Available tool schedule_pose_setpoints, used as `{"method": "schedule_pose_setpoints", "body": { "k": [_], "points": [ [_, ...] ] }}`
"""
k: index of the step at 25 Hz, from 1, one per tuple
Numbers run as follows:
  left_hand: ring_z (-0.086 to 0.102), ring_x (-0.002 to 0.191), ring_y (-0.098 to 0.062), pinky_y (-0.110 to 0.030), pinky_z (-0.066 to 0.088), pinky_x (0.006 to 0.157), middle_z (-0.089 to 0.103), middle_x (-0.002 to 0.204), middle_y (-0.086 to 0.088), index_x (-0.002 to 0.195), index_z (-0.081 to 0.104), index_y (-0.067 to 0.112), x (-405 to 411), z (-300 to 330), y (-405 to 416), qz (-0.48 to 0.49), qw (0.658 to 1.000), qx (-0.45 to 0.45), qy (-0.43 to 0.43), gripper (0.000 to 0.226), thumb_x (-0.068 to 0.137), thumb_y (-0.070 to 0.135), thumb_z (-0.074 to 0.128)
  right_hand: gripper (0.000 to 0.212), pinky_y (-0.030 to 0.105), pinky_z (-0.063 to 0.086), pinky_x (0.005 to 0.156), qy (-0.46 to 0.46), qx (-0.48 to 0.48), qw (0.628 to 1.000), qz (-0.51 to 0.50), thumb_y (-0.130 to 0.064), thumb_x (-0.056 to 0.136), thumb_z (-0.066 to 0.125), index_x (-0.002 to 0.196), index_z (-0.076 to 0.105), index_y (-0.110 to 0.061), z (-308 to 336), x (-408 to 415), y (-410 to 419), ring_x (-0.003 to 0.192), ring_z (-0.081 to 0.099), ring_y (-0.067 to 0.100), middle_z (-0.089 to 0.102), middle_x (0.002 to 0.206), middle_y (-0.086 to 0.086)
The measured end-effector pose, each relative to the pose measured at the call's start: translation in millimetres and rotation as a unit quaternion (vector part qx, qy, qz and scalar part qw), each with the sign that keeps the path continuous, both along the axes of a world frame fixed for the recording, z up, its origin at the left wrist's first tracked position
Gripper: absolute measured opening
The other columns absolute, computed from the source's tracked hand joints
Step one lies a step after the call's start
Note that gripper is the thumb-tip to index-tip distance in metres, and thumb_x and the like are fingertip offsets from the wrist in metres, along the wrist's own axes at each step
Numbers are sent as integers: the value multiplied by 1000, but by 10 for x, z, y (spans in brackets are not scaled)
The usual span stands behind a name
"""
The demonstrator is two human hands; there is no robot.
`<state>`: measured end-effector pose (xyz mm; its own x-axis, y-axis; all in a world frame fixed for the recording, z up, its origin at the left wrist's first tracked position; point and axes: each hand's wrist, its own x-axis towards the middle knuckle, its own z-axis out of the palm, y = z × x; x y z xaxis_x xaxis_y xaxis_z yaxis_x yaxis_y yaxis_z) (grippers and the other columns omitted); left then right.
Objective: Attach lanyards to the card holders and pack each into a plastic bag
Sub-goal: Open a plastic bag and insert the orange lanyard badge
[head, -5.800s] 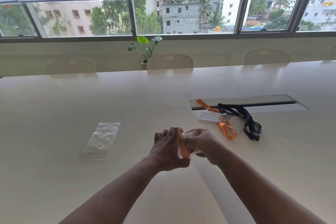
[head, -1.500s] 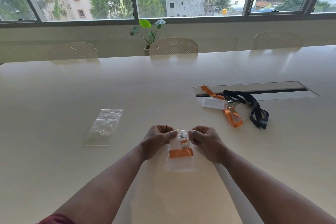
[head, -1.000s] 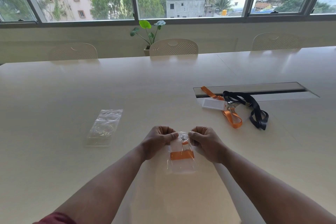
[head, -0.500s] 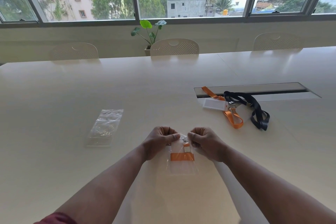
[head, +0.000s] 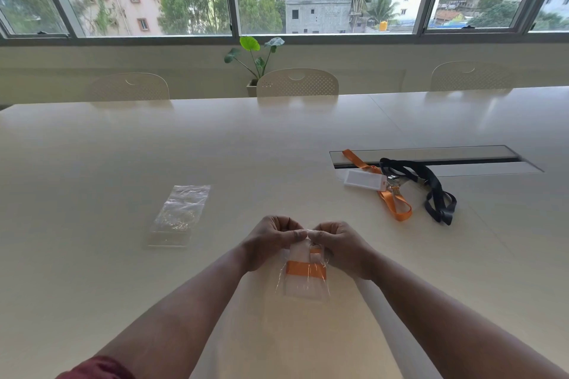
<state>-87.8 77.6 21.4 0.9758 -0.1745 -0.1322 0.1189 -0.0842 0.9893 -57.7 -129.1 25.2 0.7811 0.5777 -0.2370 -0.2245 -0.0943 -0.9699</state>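
Note:
A clear plastic bag [head: 303, 281] lies on the table before me with a card holder and a folded orange lanyard inside it. My left hand [head: 271, 240] and my right hand [head: 341, 244] pinch the bag's top edge, thumbs meeting at the middle. A stack of spare clear bags [head: 180, 214] lies to the left. To the right lie a white card holder [head: 365, 178], an orange lanyard [head: 395, 206] clipped to it, and a black lanyard [head: 434, 191].
The wide pale table [head: 154, 148] has a long cable slot [head: 431, 160] at the right, partly under the lanyards. Three pale chairs [head: 297, 83] stand along the far side, with a potted plant [head: 255, 61] below the windows.
Earlier both hands held the holder and orange lanyard bare; now these sit inside the bag. Over the last second my thumbs have slid together along the bag's top edge.

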Motion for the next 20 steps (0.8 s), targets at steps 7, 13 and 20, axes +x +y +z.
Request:
{"method": "schedule_pose_setpoints", "body": {
  "k": [7,13,20],
  "points": [
    [64,85,-28,-40,52,79,72,98,-15,124,60,9,-22,1,33,15,997,-70,20,49,81,19,81,12,33,50,65,17,49,998,-22,-5,101,56,98,62,5,-15,-6,-9,67,55,20,57,77,15],
    [60,75,-20,-29,51,70,67,82,-9,85,73,12,-18,-52,91,7,997,-77,22,17,78,26,81,11,36,47,70,-2,60,997,-49,-4,100,55,96,61,4,-4,-31,-25,69,51,22,54,80,15],
    [61,72,-19,-28,54,70,68,80,-12,83,75,6,-29,-16,80,29,996,-82,28,12,90,17,76,15,37,47,69,-5,69,996,-48,-4,101,55,88,60,2,-12,-38,-30,68,52,23,55,77,14]
  ]
}}
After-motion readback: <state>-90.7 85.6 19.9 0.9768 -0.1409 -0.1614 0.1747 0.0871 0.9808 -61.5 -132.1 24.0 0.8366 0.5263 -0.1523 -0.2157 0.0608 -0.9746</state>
